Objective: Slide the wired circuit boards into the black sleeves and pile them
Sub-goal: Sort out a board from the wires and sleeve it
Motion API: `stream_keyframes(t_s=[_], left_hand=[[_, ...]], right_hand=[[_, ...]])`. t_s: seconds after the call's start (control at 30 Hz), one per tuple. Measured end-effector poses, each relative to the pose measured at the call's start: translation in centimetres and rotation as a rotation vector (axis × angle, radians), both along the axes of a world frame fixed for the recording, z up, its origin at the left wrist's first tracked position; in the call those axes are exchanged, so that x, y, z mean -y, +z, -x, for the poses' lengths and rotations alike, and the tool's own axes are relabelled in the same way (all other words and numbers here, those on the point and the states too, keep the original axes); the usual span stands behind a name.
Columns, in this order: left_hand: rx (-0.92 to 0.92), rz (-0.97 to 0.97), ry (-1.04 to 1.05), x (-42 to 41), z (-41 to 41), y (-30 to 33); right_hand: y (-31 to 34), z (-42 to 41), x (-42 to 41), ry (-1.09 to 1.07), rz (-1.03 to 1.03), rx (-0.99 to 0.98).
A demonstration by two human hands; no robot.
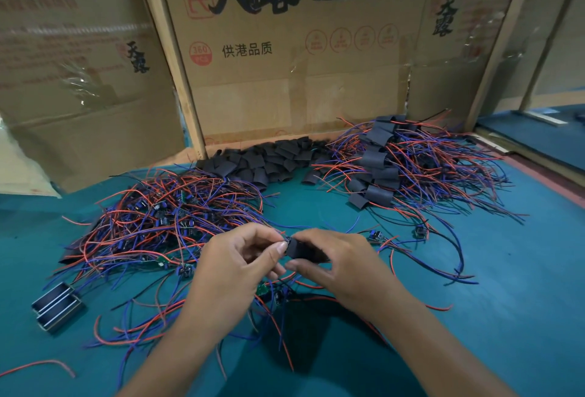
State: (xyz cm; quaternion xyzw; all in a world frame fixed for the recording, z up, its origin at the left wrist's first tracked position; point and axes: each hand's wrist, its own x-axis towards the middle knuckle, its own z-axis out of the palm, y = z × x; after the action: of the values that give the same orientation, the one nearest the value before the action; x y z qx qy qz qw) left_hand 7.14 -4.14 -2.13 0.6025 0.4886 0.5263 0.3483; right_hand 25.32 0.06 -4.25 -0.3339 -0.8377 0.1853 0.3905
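Right hand (340, 265) pinches flat black sleeve (305, 251) above teal desk (506, 286) middle; left hand (237, 265) pinches small wired circuit board (287, 241) at sleeve mouth. Sleeved pile (376, 162) near far right edge, tangled red-blue wired boards (164, 219) left.

"What kind of place is this?"

"A small workshop where people put little electric parts together by hand."

"How can you tell?"

"The bench (474, 286) has a green mat. There is a big heap of red and blue wired boards (164, 225), a heap of black sleeves (269, 159) and a pile of finished ones (380, 159). Old cardboard boxes (285, 58) stand up as walls behind."
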Motion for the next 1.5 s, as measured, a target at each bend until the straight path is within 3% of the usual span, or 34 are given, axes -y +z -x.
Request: stream_keyframes(t_s=[0.5, 0.8, 0.93, 1.0, 1.13, 1.27, 1.37, 1.43, 1.5], left_hand=[[-0.250, 0.027, -0.015, 0.1, 0.0, 0.5], [-0.384, 0.063, -0.046, -0.1, 0.5, 0.1], [-0.342, 0.142, -0.057, -0.2, 1.2, 0.6], [-0.402, 0.132, 0.036, -0.7, 2.4, 0.6], [-0.724, 0.029, 0.372, -1.3, 4.3, 0.0], [-0.960, 0.068, 0.516, -2.1, 4.7, -0.8], [-1.056, 0.134, 0.560, -2.6, 5.8, -1.1], [-1.068, 0.118, 0.578, -2.9, 5.9, -1.5], [-1.067, 0.094, 0.579, -3.2, 5.7, -1.9]], right_hand=[[0.4, -0.3, 0.1, 0.017, -0.003, 0.021], [-0.2, -0.1, 0.0, 0.005, 0.007, 0.174], [-0.3, -0.4, -0.2, -0.068, -0.027, 0.190], [0.0, -1.0, -0.5, -0.159, -0.050, 0.217], [3.0, -2.6, -3.1, -0.346, -0.195, 0.348], [8.6, -5.0, -10.7, -0.615, -0.264, 0.588], [11.4, -6.5, -16.0, -0.858, -0.260, 0.664], [11.7, -5.5, -18.5, -0.885, -0.195, 0.658], [10.4, -2.6, -19.6, -0.726, -0.113, 0.702]])
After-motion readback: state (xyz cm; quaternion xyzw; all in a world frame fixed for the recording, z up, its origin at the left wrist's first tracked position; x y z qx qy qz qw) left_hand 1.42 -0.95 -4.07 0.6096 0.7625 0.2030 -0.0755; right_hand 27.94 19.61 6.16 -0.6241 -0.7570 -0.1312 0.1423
